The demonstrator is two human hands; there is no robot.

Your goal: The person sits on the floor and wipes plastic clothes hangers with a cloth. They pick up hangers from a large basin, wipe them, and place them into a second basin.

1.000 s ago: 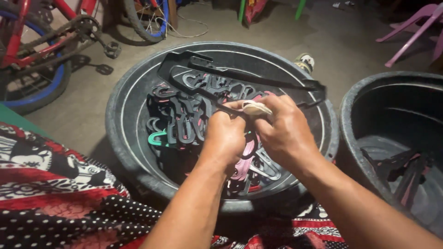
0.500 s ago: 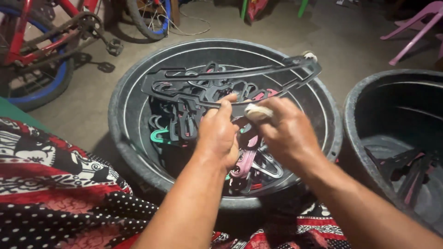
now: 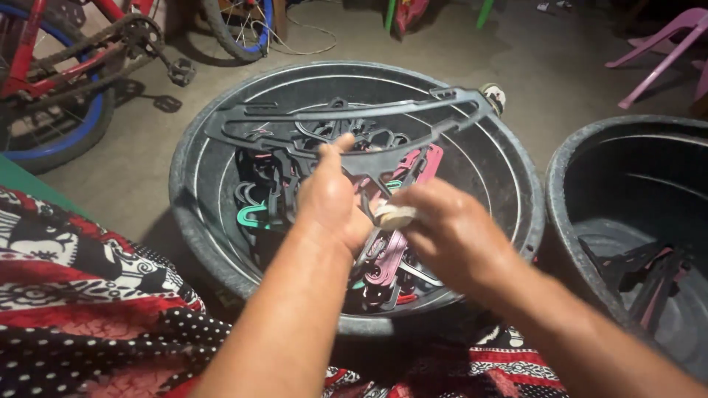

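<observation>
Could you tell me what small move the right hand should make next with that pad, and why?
Probably bring the pad up against the grey hanger. The left hand holds that hanger level above the tub, while the right hand pinches the pad just below it, apart from the plastic, so contact looks like the nearest step.

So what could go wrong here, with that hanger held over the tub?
The left hand pinches the long grey plastic hanger near its middle only, so it could tip or slip back into the round black tub. The right hand, holding a small pale pad, looks blurred, so a stroke might miss or snag the tangled hangers below.
</observation>
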